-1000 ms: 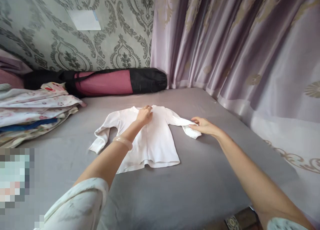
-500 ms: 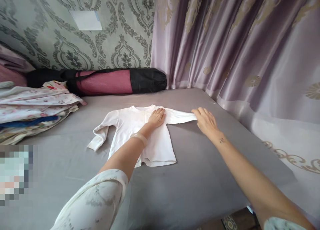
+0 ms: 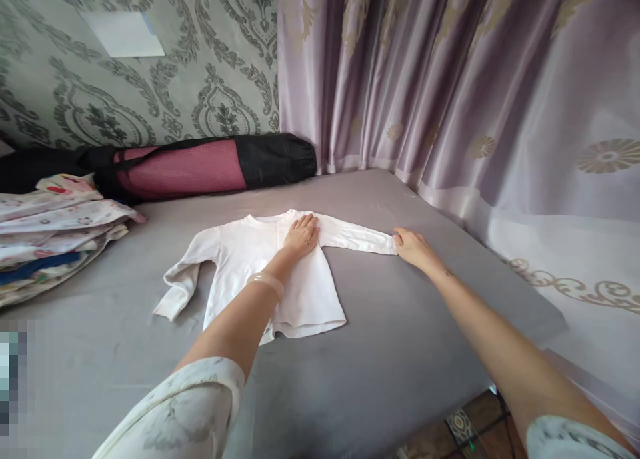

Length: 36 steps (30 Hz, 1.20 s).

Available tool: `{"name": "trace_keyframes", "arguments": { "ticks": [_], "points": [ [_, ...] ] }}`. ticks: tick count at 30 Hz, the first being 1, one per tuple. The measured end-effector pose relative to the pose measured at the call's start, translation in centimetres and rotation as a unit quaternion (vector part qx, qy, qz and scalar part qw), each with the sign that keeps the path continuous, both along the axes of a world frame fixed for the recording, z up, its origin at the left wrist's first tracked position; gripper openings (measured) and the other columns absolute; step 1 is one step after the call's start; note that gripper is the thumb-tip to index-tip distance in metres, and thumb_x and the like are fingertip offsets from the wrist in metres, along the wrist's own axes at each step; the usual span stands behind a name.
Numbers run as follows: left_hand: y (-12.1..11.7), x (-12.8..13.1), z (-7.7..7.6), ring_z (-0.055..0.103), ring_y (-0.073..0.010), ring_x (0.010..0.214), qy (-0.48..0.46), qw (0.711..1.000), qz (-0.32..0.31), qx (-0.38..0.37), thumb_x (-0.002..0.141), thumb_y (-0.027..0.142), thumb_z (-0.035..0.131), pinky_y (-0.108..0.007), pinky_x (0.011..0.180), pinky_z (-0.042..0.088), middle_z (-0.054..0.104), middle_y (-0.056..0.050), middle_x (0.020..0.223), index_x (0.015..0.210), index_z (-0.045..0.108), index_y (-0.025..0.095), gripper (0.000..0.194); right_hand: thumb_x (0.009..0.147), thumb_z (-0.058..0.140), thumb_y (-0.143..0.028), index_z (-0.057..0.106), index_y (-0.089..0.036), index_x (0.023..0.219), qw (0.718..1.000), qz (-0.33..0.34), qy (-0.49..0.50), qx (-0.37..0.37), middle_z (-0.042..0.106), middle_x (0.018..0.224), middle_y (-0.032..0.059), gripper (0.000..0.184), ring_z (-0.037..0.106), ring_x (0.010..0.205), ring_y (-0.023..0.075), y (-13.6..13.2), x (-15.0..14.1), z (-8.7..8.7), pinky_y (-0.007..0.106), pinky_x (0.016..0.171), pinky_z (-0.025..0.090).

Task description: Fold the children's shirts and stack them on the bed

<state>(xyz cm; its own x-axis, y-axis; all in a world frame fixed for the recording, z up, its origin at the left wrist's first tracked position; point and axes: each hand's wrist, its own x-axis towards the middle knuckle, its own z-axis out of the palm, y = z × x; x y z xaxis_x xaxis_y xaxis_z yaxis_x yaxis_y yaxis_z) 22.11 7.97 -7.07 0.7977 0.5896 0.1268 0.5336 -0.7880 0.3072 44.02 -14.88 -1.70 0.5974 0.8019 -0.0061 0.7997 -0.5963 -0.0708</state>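
Note:
A small white long-sleeved shirt point(image 3: 310, 286) lies spread on a grey bed sheet point(image 3: 400, 352), its neckline towards the wall. My left hand point(image 3: 302, 235) rests flat on the upper chest near the right shoulder seam, fingers stretched out. At the cuff of the right-hand sleeve, my right hand point(image 3: 413, 247) has its fingers closed on the fabric. That sleeve extends straight out sideways. The left-hand sleeve is bent, with its cuff pointing down towards me. My left forearm hides part of the shirt's front and hem.
A pile of folded patterned cloths point(image 3: 60, 229) sits at the left. Along the wall lies a black and pink mesh roll bag point(image 3: 185, 166). Purple curtains point(image 3: 420, 86) hang down beside the bed's right edge. Tiled floor point(image 3: 463, 426) shows past the near edge.
My right hand has drawn the crumpled right-hand sleeve out straight. My left hand has shifted from the neckline rightward and flattened on the chest. The view has turned slightly right.

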Motion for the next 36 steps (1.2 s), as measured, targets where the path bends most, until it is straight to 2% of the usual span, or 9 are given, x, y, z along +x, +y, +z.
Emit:
{"name": "trace_keyframes", "arguments": {
  "ticks": [3, 7, 10, 14, 16, 24, 32, 34, 36],
  "points": [
    [-0.1, -0.1, 0.2, 0.024, -0.0237, 0.145, 0.005, 1.0, -0.002, -0.001, 0.1, 0.033, 0.024, -0.043, 0.118, 0.019, 0.03, -0.009, 0.156, 0.144, 0.037, 0.017, 0.049, 0.093, 0.042, -0.043, 0.066, -0.014, 0.115, 0.996, -0.084, 0.028, -0.008, 0.067, 0.113, 0.0187, 0.043, 0.064, 0.101, 0.0273, 2.0, -0.2, 0.0, 0.034, 0.079, 0.047],
    [-0.2, 0.0, 0.3, 0.023, -0.0245, 0.145, 0.017, 1.0, 0.003, -0.001, 0.099, 0.033, 0.024, -0.043, 0.118, 0.019, 0.028, -0.008, 0.157, 0.146, 0.036, 0.018, 0.051, 0.086, 0.053, -0.047, 0.07, -0.016, 0.107, 0.988, -0.118, 0.095, 0.0, 0.072, 0.097, 0.0142, 0.04, 0.067, 0.089, 0.0243, 3.6, -0.5, 0.0, 0.029, 0.07, 0.047],
    [-0.2, 0.1, 0.3, 0.022, -0.0244, 0.146, 0.022, 1.0, 0.004, 0.001, 0.099, 0.033, 0.023, -0.043, 0.118, 0.018, 0.027, -0.008, 0.157, 0.147, 0.034, 0.017, 0.052, 0.086, 0.053, -0.044, 0.07, -0.015, 0.101, 0.978, -0.126, 0.146, 0.079, 0.072, 0.089, 0.011, 0.037, 0.067, 0.082, 0.0217, 4.2, -0.5, -0.2, 0.026, 0.066, 0.046],
    [-0.2, 0.1, 0.3, 0.019, -0.0258, 0.146, 0.028, 1.0, 0.009, -0.006, 0.099, 0.035, 0.022, -0.045, 0.119, 0.016, 0.025, -0.007, 0.158, 0.149, 0.032, 0.017, 0.054, 0.09, 0.046, -0.043, 0.064, -0.011, 0.111, 0.954, -0.136, 0.133, 0.229, 0.071, 0.098, 0.0131, 0.042, 0.065, 0.087, 0.0215, 4.7, -0.4, -0.7, 0.026, 0.071, 0.046],
    [-0.4, 0.1, 0.4, 0.018, -0.0271, 0.146, 0.032, 0.999, 0.014, -0.009, 0.099, 0.036, 0.021, -0.047, 0.119, 0.015, 0.025, -0.007, 0.158, 0.149, 0.031, 0.016, 0.055, 0.093, 0.042, -0.043, 0.061, -0.012, 0.115, 0.954, -0.131, 0.108, 0.246, 0.069, 0.102, 0.0143, 0.043, 0.064, 0.091, 0.0229, 4.6, -0.2, -0.9, 0.028, 0.076, 0.047],
    [-0.7, 0.2, 0.7, 0.017, -0.029, 0.146, 0.053, 0.998, 0.025, -0.001, 0.099, 0.039, 0.02, -0.049, 0.118, 0.014, 0.025, -0.009, 0.158, 0.15, 0.029, 0.014, 0.058, 0.099, 0.037, -0.036, 0.056, -0.014, 0.123, 0.986, -0.149, 0.026, 0.062, 0.068, 0.105, 0.0197, 0.038, 0.065, 0.101, 0.0312, 3.9, -1.1, -0.9, 0.039, 0.081, 0.046],
    [-0.6, 0.3, 0.5, 0.016, -0.0274, 0.147, 0.059, 0.998, 0.026, 0.005, 0.098, 0.047, 0.018, -0.048, 0.119, 0.012, 0.024, -0.008, 0.159, 0.151, 0.027, 0.015, 0.063, 0.098, 0.042, -0.027, 0.06, -0.009, 0.119, 0.984, -0.177, -0.028, 0.01, 0.061, 0.12, 0.0228, 0.033, 0.061, 0.111, 0.03, 4.7, -1.5, -0.6, 0.039, 0.09, 0.044],
    [-0.7, 0.3, 0.5, 0.016, -0.0274, 0.147, 0.061, 0.998, 0.025, 0.007, 0.098, 0.048, 0.018, -0.048, 0.119, 0.012, 0.023, -0.008, 0.159, 0.151, 0.027, 0.014, 0.064, 0.096, 0.038, -0.017, 0.061, -0.007, 0.119, 0.985, -0.157, -0.066, 0.013, 0.06, 0.122, 0.0244, 0.034, 0.055, 0.118, 0.032, 5.5, -1.8, -0.4, 0.043, 0.095, 0.04],
    [-0.7, 0.4, 0.5, 0.016, -0.0272, 0.147, 0.062, 0.998, 0.027, 0.011, 0.097, 0.048, 0.018, -0.048, 0.119, 0.011, 0.023, -0.007, 0.159, 0.151, 0.027, 0.014, 0.064, 0.094, 0.031, -0.009, 0.059, -0.006, 0.123, 0.99, -0.091, -0.098, 0.035, 0.057, 0.128, 0.0239, 0.041, 0.047, 0.127, 0.0325, 6.9, -2.8, -0.3, 0.047, 0.103, 0.032]
  ]
}}
